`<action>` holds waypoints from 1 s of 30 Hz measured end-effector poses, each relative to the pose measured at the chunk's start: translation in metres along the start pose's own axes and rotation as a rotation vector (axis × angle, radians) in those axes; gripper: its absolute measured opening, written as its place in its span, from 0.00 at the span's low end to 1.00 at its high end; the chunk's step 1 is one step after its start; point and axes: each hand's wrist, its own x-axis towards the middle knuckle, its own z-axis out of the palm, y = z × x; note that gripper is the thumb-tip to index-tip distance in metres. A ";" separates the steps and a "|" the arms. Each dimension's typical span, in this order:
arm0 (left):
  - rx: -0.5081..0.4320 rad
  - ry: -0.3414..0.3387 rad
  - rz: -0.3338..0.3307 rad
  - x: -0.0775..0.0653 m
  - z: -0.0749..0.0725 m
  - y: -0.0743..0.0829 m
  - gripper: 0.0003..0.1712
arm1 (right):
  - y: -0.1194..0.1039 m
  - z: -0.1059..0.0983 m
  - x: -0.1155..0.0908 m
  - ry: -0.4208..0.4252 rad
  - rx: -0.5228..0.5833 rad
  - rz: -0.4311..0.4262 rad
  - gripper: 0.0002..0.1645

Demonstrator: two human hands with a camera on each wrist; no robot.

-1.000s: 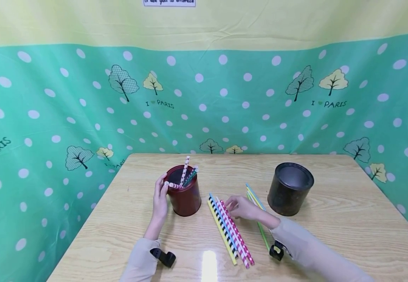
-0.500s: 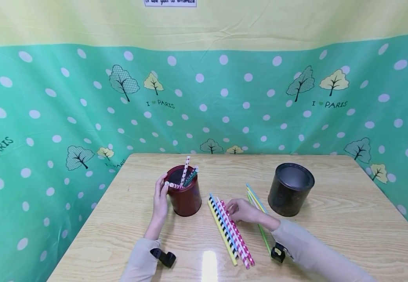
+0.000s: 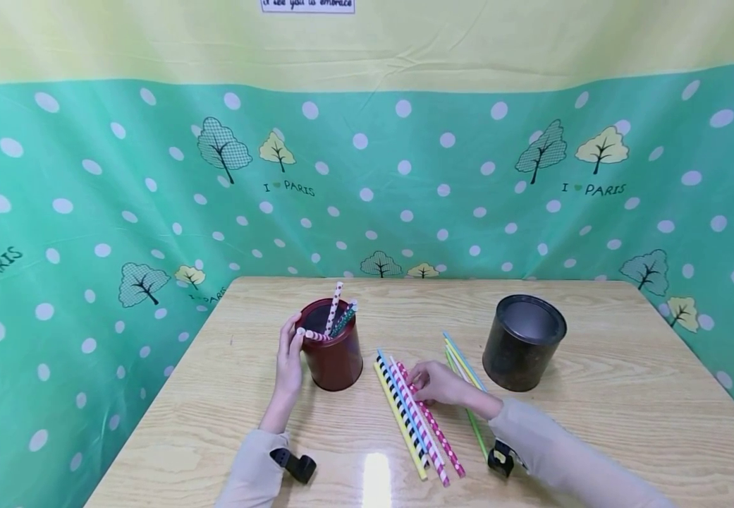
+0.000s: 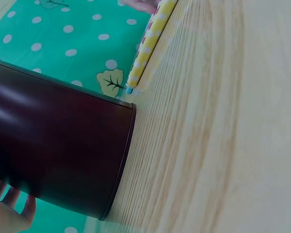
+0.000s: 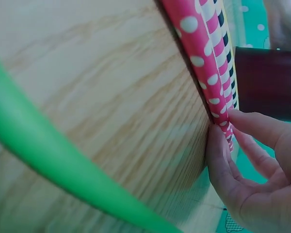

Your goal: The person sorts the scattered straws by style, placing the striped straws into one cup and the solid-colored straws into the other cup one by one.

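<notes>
My left hand [image 3: 289, 360] grips a dark red can [image 3: 336, 368] near its rim. A red-dotted white straw [image 3: 334, 309], a green one [image 3: 343, 321] and a pink-striped one lean inside it. My right hand [image 3: 436, 383] pinches a pink straw with white dots [image 5: 207, 73] between thumb and finger, near its far end. That straw lies at the right of a row on the table: yellow [image 3: 400, 421], black-striped, blue and pink-striped straws. The left wrist view shows the can's side [image 4: 53, 141] and the left fingertips [image 4: 28, 209] against it.
A black can [image 3: 522, 356] stands at the back right of the wooden table [image 3: 620, 367]. Between it and the right hand lie several plain straws, with a green straw [image 3: 476, 432] partly under the right forearm. A dotted green curtain [image 3: 379, 190] hangs behind.
My right hand has shifted slightly right, drawing the dotted pink straw a little apart from the row. My left hand has stayed on the dark red can.
</notes>
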 end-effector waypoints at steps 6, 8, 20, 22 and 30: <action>-0.011 -0.004 -0.007 0.001 0.000 -0.002 0.20 | 0.002 0.000 0.001 0.022 -0.052 0.011 0.13; -0.006 -0.002 -0.013 0.001 0.001 -0.003 0.20 | 0.001 0.000 0.001 0.021 -0.080 0.007 0.13; 0.012 0.014 -0.018 0.000 0.001 0.001 0.20 | -0.001 0.000 0.001 0.031 -0.135 0.003 0.11; 0.012 0.013 -0.018 0.000 0.001 0.001 0.20 | -0.002 0.000 0.000 0.032 -0.135 -0.002 0.12; 0.011 0.006 -0.026 0.001 -0.001 0.000 0.20 | -0.009 -0.005 -0.002 0.029 -0.087 0.013 0.13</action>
